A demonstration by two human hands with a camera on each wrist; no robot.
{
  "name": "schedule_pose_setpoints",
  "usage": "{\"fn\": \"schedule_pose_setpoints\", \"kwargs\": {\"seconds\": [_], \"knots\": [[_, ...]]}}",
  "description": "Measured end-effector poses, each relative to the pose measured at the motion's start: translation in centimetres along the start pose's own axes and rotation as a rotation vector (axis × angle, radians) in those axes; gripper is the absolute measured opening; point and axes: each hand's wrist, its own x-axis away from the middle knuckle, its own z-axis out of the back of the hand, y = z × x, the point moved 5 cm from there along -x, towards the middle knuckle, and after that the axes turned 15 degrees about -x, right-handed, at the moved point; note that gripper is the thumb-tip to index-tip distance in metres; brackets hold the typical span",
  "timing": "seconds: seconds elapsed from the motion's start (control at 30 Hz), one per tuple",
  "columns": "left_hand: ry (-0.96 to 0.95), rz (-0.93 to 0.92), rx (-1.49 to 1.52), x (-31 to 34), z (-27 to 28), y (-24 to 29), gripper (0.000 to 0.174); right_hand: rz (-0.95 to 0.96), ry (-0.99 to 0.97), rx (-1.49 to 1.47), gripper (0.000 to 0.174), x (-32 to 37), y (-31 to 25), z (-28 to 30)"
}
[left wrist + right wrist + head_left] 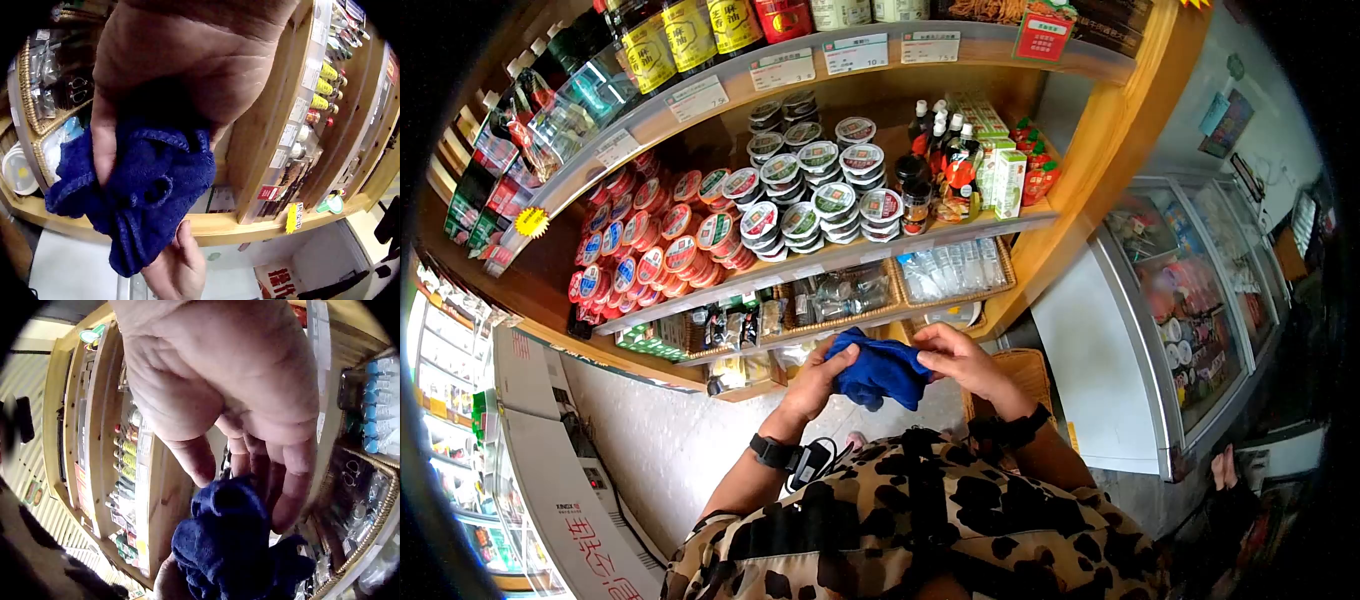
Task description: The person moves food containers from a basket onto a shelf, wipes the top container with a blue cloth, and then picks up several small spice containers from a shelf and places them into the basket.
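Observation:
A crumpled dark blue cloth (878, 372) with stitched edges is held up in front of the body, between both hands. My left hand (822, 380) grips its left side, thumb on top; in the left wrist view the cloth (153, 181) bunches out from under the palm of that hand (187, 62). My right hand (968, 366) is at the cloth's right edge, thumb and fingertips pinching it. Seen from the right wrist, the thumb of this hand (219, 381) meets the cloth (228, 537) on one side, with the fingers on the other.
Ahead stands a wooden shelf unit with stacked round tubs (800, 190), sauce bottles (960, 165) and wicker baskets (955, 272) of packets. Sesame oil bottles (690, 35) line the upper shelf. A glass-topped freezer (1100, 350) is at right, a large white carton (565, 480) at left.

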Motion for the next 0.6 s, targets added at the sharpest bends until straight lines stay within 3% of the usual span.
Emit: {"fn": "schedule_pose_setpoints", "kwargs": {"seconds": [0.03, 0.33, 0.6], "knots": [[0.008, -0.01, -0.006, 0.0, 0.2, 0.4, 0.04, -0.065, 0.014, -0.069, 0.032, 0.4, -0.2, 0.4], [0.071, -0.064, 0.02, -0.4, 1.4, 0.4, 0.041, 0.047, 0.211, -0.11, 0.016, 3.2, -1.9, 7.1], [0.224, -0.067, 0.107, 0.1, -0.2, 0.5, 0.042, 0.088, 0.302, -0.097, 0.015, 5.0, -3.3, 12.6]]}}
